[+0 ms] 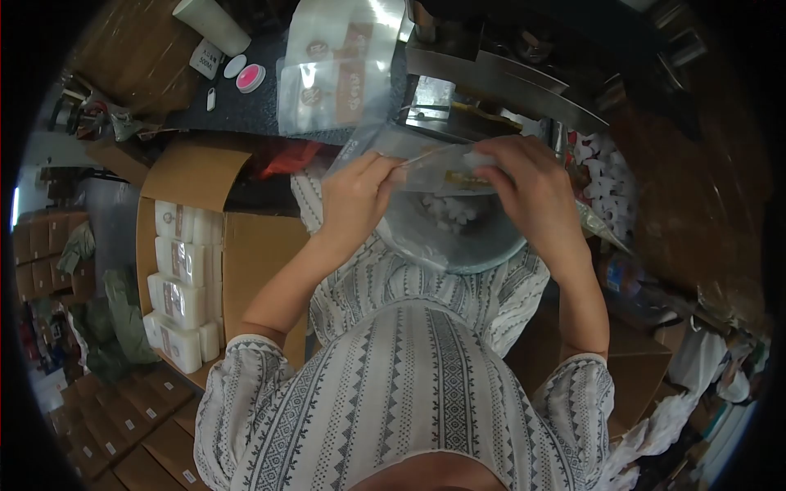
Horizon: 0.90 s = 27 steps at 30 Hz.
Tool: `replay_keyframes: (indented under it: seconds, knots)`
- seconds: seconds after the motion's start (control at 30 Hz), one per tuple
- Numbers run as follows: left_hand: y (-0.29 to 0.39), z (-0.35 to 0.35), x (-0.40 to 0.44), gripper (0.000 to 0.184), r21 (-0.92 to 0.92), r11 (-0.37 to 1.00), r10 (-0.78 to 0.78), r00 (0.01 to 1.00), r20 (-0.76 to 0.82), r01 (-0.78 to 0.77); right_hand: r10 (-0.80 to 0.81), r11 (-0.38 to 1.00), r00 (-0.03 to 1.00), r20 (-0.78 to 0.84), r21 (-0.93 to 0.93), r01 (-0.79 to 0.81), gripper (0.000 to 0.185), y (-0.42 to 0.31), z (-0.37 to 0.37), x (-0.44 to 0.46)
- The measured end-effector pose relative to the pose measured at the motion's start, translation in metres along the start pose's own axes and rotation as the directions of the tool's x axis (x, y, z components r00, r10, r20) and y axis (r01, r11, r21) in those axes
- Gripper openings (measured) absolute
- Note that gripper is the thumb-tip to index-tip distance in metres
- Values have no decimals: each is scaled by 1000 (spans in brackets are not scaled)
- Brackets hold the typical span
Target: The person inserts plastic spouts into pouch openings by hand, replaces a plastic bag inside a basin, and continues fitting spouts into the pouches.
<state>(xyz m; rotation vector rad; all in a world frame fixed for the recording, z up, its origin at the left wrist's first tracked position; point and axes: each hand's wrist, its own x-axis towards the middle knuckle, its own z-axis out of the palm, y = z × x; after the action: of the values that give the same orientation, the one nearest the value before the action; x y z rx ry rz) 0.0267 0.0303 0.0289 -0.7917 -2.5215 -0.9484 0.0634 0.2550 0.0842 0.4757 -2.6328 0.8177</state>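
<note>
A clear plastic bag (446, 170) is stretched between my two hands, above a round basin (491, 260) that rests at my lap. My left hand (356, 200) pinches the bag's left edge between thumb and fingers. On the other side my right hand (536, 188) has its fingers closed on the bag's right part, near a small whitish piece (476, 159). Small white pieces (449, 213) lie inside the basin. Beyond my left hand, a stack of printed clear bags (332, 69) lies on the dark table.
An open cardboard box (192, 159) with several filled white packs (178, 299) stands at the left. A pink round container (250, 78) and a white roll (211, 26) are on the table. A metal machine (524, 74) is ahead. White pieces (602, 176) are heaped at the right.
</note>
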Motion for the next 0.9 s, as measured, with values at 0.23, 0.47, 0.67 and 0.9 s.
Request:
replay_keyframes:
  seconds: [0.23, 0.47, 0.67, 0.9]
  knots:
    - [6, 23, -3, 9, -162, 985, 96, 976, 196, -65, 97, 979, 984, 152, 163, -122, 24, 17, -3, -10]
    - [11, 63, 8, 24, -521, 635, -209, 776, 595, 570, 404, 897, 915, -5, 200, -395, 29, 41, -7, -21]
    - [7, 75, 49, 27, -538, 232, -343, 586, 734, 810, 387, 919, 922, 8, -82, -385, 34, 46, -31, -36]
    - [-47, 52, 45, 31, -423, 860, -319, 948, -4, 287, 349, 755, 931, -112, -556, -349, 25, 145, -13, -51]
